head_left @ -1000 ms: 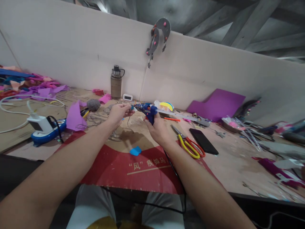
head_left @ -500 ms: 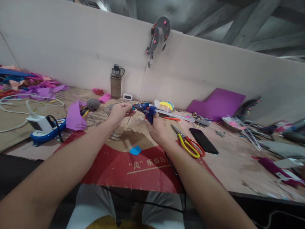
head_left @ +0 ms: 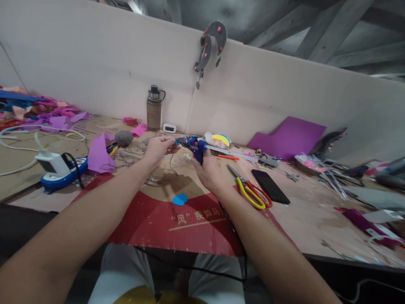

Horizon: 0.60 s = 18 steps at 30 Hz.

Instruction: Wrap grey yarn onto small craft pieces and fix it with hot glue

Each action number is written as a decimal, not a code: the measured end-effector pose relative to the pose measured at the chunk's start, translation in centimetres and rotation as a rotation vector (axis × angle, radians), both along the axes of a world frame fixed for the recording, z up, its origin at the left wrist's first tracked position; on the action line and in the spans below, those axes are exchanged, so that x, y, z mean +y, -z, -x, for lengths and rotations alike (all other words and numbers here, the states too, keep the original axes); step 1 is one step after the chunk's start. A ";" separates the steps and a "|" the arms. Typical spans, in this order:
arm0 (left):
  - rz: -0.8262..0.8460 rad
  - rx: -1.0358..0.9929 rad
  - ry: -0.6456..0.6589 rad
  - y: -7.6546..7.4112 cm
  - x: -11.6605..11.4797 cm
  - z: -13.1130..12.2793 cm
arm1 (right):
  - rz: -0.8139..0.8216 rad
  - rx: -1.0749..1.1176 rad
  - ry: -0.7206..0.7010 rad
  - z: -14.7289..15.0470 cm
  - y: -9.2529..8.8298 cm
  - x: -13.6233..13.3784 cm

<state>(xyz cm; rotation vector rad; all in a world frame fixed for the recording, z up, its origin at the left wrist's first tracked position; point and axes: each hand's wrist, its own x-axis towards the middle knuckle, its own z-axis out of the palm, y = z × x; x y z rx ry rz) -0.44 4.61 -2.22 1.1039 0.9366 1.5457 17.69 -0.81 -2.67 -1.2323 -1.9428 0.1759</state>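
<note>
In my right hand (head_left: 210,171) is a blue glue gun (head_left: 198,151), its handle gripped and a long clear glue stick (head_left: 232,153) jutting from its back end. The gun's nozzle points left, at the fingertips of my left hand (head_left: 161,148). Those fingertips pinch a small blue piece (head_left: 176,142), mostly hidden by the fingers; whether the nozzle touches it I cannot tell. Below the hands, blue cut-out pieces (head_left: 179,199) lie on the red and brown cardboard (head_left: 152,219).
Scissors (head_left: 249,192) with yellow and red handles lie right of my right hand, beside a black phone (head_left: 270,186). A bottle (head_left: 154,109) and a small white clock (head_left: 169,128) stand by the wall. Grey yarn (head_left: 124,138) and a blue power strip (head_left: 63,176) are leftward.
Hardly anything differs. Both hands hold nearly the same place, the glue gun's nozzle still close to the blue piece in my left fingertips.
</note>
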 end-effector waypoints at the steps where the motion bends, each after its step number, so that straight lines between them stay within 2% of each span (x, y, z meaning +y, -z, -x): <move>1: 0.005 0.004 0.003 0.1 0.0 0.0 | -0.011 0.005 -0.008 0.0 0.0 0.0; 18: 0.043 -0.016 -0.075 -1.0 -0.7 -0.4 | 0.016 -0.029 0.033 0.2 -0.3 -0.4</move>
